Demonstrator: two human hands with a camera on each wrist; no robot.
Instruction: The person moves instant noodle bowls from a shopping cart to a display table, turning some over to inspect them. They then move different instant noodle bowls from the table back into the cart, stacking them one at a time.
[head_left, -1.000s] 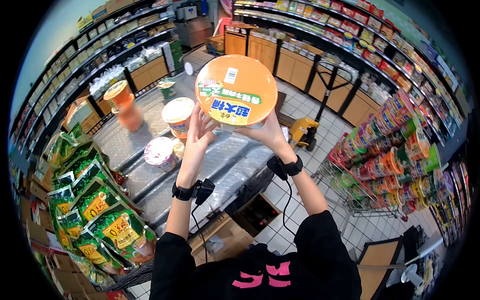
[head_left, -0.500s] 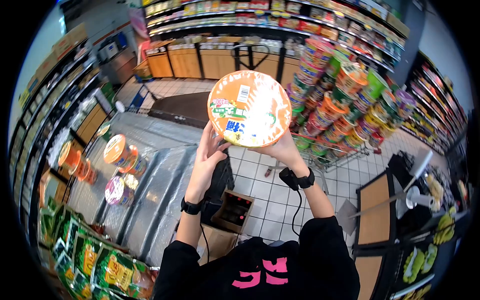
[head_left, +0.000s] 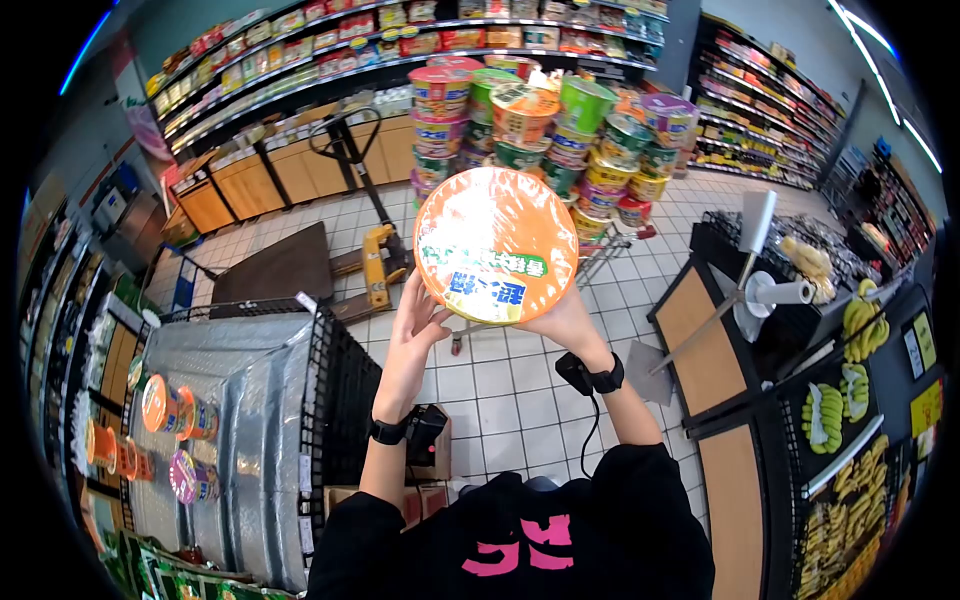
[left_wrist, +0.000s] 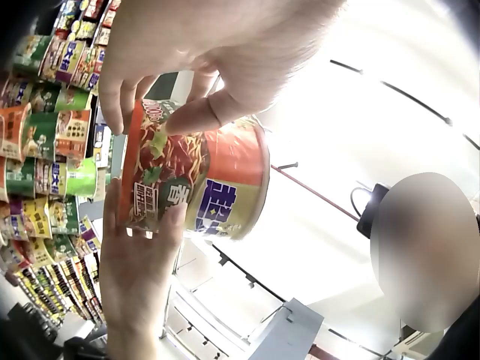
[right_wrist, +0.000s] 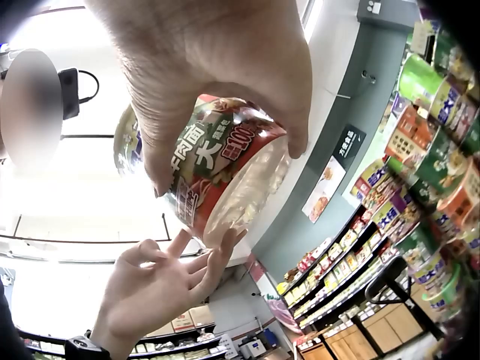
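The big orange noodle tub is up in the air, past the right edge of the silver-covered stand. The right hand grips it, with thumb and fingers bent round its side. The left hand is loosely spread, its fingertips at the tub's far end and its thumb apart from them.

The head view shows the round lid, with blue and green writing. The left wrist view shows a noodle picture on the side. Only the right wrist view shows the pale, shiny far end.

The head view also shows a purple tub and smaller orange tubs near the stand's left edge. Beyond the held tub, many tubs are piled high.
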